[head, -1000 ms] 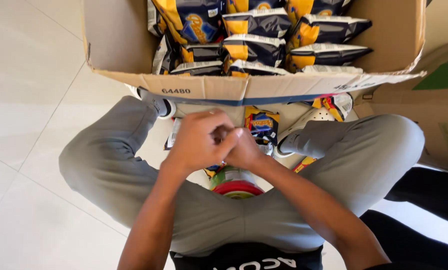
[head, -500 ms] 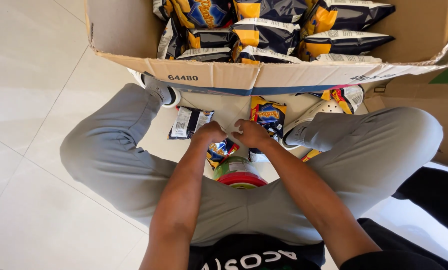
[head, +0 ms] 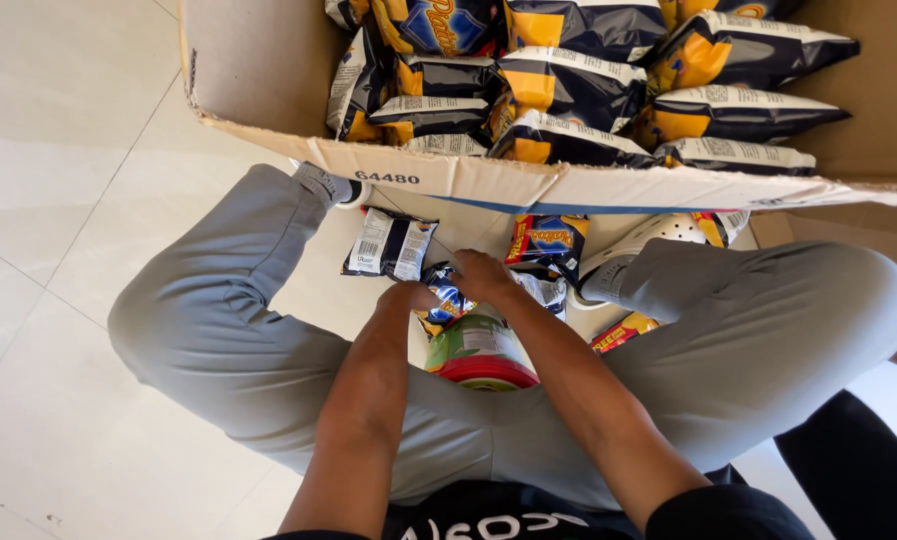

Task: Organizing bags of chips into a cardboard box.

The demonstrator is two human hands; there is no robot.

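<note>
Just below the centre of the frame, the left hand [head: 408, 297] and right hand [head: 480, 275] both pinch a small blue snack packet [head: 446, 300] above a green can with a red lid [head: 480, 352]. Probably best to keep the grip near the packet's edges and steady it, since loose packets [head: 388, 243] crowd the floor [head: 68, 200] close by.

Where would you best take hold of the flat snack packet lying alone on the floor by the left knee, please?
Probably by its near short edge, coming from above on the person's side. The snack packet lies flat and apart from the others, its crimped end seams free, while the cardboard box flap crowds the far edge.
</note>
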